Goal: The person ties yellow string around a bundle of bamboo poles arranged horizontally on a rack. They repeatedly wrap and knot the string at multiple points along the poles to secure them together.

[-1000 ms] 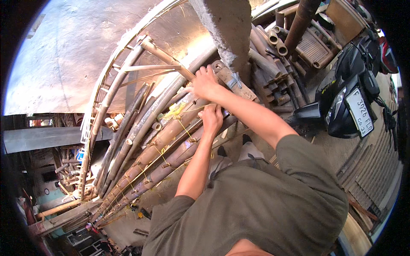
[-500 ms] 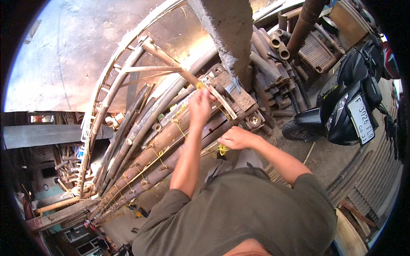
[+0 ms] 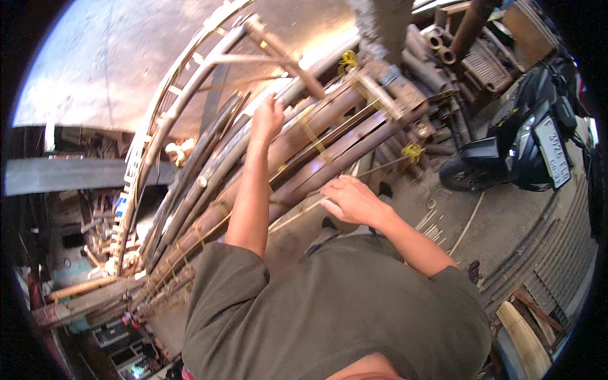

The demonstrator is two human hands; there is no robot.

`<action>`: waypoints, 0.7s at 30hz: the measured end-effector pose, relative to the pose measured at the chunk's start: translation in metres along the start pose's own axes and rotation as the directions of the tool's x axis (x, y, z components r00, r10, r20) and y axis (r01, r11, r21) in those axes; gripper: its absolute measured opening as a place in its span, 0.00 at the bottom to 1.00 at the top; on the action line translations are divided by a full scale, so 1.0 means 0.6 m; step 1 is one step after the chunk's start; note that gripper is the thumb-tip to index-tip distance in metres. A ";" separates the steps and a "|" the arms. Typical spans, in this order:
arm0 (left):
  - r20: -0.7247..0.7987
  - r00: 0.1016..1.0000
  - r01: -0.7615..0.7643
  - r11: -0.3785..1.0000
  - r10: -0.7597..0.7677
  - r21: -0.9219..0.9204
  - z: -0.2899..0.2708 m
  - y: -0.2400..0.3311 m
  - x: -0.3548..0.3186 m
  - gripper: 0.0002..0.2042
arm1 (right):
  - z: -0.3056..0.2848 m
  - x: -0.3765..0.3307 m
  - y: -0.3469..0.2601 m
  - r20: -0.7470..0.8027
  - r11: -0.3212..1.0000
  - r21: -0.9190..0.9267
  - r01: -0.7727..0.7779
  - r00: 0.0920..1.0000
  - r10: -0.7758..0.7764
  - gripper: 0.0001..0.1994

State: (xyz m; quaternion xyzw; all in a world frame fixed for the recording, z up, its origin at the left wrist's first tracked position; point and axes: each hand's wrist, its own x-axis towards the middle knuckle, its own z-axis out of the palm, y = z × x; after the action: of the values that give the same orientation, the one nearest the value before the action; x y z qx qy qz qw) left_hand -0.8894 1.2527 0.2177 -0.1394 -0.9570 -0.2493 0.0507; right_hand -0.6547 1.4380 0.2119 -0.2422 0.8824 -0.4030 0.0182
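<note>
My left hand (image 3: 268, 119) is raised over the bamboo poles, fingers loosely extended and nothing visible in them. My right hand (image 3: 356, 201) is nearer my body, its thumb and fingers closed about a thin bamboo strip (image 3: 294, 215) running along the near side of the frame. Between and beyond my hands lies a long frame of thick brown bamboo poles (image 3: 335, 152), lashed at intervals with yellow cord (image 3: 311, 130). One bundle of yellow cord (image 3: 348, 61) sits at the frame's far side; another yellow bundle (image 3: 411, 151) is by its right end.
A curved bamboo ladder-like frame (image 3: 170, 114) leans along the wall (image 3: 304, 25) at the left. Cut bamboo tubes (image 3: 437, 66) are piled at the back right, near a concrete pillar (image 3: 391, 28). A black motorcycle (image 3: 506, 152) stands at right. Thin sticks (image 3: 432, 229) lie on the floor.
My left hand has left the crosspiece at the frame's right end and moved left and up. The yellow bundle near my right hand now shows farther right. The view has shifted.
</note>
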 end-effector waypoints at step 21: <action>0.088 0.987 0.148 0.968 -0.132 -0.205 -0.054 -0.154 -0.352 0.14 | 0.196 0.413 -0.037 0.213 0.996 0.089 -0.025 0.977 0.005 0.29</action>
State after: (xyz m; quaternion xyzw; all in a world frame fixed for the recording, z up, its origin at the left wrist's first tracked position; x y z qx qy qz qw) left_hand -0.7138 1.1087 0.1678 -0.0850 -0.9339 -0.3468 -0.0171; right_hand -0.8371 1.2337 0.1892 -0.2762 0.8579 -0.4145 0.1264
